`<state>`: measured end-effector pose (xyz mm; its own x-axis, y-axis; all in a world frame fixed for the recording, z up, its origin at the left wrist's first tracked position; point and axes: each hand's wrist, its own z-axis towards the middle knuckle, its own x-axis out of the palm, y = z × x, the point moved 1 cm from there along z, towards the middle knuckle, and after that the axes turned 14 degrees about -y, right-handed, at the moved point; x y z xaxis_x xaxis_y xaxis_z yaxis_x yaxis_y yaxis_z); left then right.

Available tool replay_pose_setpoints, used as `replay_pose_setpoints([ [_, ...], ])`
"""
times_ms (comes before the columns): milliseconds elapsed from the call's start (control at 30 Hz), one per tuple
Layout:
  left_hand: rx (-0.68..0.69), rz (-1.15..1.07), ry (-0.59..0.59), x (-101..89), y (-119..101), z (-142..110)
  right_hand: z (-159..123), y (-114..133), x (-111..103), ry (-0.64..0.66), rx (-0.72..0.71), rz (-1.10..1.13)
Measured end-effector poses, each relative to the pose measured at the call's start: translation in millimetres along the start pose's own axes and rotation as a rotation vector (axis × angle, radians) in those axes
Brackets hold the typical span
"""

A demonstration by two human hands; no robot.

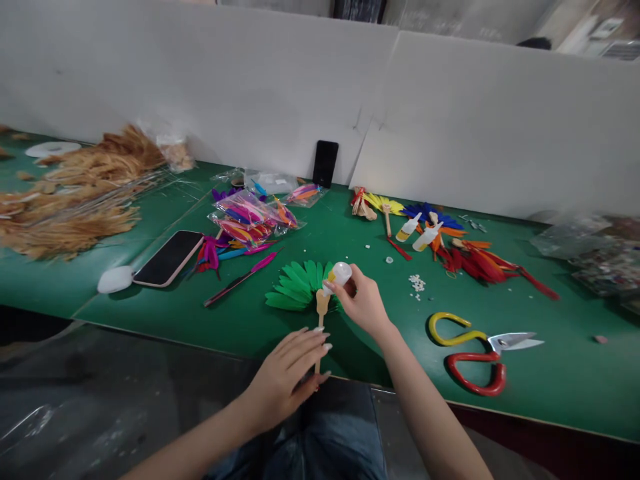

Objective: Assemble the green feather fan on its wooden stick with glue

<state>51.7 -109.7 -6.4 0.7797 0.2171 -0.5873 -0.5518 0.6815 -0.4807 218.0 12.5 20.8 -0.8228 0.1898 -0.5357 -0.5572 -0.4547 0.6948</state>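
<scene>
A fan of green feathers (296, 285) lies at the front edge of the table, its pale wooden handle (323, 303) pointing toward me. My left hand (293, 370) grips the lower part of that handle, fingers over it and thumb near its end. In my right hand (361, 297) is a small white glue bottle (342, 272), tipped with its base up and its nozzle down by the top of the handle. Whether the nozzle touches the wood I cannot tell.
Scissors (493, 343) lie at right, near white beads (417, 284). Behind are two more glue bottles (409, 228), a yellow feather fan (385, 204) and red feathers (475, 262). Bagged feathers (247, 217), a phone (169, 259) and dried grass (75, 193) occupy the left. White boards (200, 80) stand behind.
</scene>
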Motion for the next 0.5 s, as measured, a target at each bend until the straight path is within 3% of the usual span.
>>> replay_pose_setpoints([
  [67,0.032,0.031,0.082,3.4,-1.0,-9.0,-0.4,-0.1,1.4,0.008,-0.008,-0.009],
  [300,0.050,0.072,0.180,8.3,3.8,-12.1,-2.7,-0.7,1.2,0.016,-0.048,-0.054],
  [500,0.040,0.070,0.184,11.6,5.2,-13.3,-2.0,-1.2,2.1,-0.004,-0.027,-0.057],
])
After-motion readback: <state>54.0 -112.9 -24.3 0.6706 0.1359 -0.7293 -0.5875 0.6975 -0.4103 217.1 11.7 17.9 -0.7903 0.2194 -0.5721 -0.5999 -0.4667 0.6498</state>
